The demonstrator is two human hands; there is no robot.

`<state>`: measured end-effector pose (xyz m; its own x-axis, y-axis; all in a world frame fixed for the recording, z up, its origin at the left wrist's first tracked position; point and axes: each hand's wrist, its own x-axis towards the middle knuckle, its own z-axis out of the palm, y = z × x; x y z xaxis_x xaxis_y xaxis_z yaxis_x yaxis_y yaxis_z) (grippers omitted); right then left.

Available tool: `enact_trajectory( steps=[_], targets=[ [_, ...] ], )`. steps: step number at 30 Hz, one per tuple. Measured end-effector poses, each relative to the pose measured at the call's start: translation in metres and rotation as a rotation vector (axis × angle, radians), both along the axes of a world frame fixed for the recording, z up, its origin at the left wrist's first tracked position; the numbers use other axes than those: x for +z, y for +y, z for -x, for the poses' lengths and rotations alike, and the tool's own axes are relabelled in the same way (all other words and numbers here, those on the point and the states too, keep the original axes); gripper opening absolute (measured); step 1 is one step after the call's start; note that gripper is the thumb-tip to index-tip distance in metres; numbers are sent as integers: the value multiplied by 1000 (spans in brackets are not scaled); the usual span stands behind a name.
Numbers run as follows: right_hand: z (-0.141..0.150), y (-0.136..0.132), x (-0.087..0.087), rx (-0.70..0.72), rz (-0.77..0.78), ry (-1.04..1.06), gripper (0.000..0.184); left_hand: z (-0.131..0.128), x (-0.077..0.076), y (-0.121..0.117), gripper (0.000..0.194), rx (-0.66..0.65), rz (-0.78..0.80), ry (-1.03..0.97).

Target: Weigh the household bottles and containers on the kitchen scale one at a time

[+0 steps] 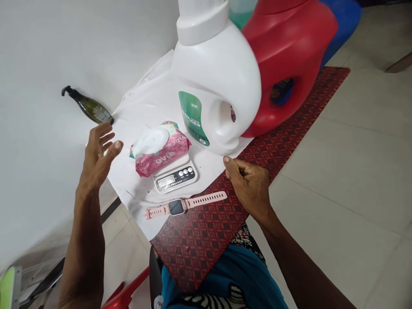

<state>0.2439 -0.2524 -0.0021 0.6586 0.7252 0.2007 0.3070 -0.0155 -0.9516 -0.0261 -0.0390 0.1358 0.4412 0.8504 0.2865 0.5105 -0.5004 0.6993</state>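
Note:
My left hand (100,155) is raised at the table's left side with its fingers apart, holding nothing. It is nearest to a pump bottle (92,108) of dark green and a pack of wet wipes (162,150) in pink wrapping. The pack lies on a small white digital scale (176,177), covering most of its platform. My right hand (249,184) is closed over the table's right edge, fingers curled and thumb forward, with nothing visible in it. A pink smartwatch (176,207) lies stretched out in front of the scale, between my hands.
A large white detergent jug (219,81) with a green label stands behind the scale. Behind it are a red jug (289,51) and a blue container (343,21). White cloth (141,107) partly covers the red patterned tabletop (206,240). A red chair (127,296) is below left.

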Motion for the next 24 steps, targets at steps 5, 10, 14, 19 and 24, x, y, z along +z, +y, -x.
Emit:
enact_trajectory(
  steps=[5, 10, 14, 19, 24],
  targets=[
    [0, 0, 1, -7, 15, -13, 57, -8, -24, -6, 110, -52, 60, 84],
    [0, 0, 2, -22, 53, -20, 56, -23, -44, -14, 123, -106, 15, 225],
    [0, -1, 3, -22, 77, -1, 57, -33, -47, -21, 91, -31, -11, 261],
    [-1, -2, 4, -29, 129, -6, 58, -27, -49, -16, 71, 108, -30, 163],
    [-2, -3, 2, -22, 161, 12, 61, 14, -49, 18, 71, 440, -74, 68]
  ],
)
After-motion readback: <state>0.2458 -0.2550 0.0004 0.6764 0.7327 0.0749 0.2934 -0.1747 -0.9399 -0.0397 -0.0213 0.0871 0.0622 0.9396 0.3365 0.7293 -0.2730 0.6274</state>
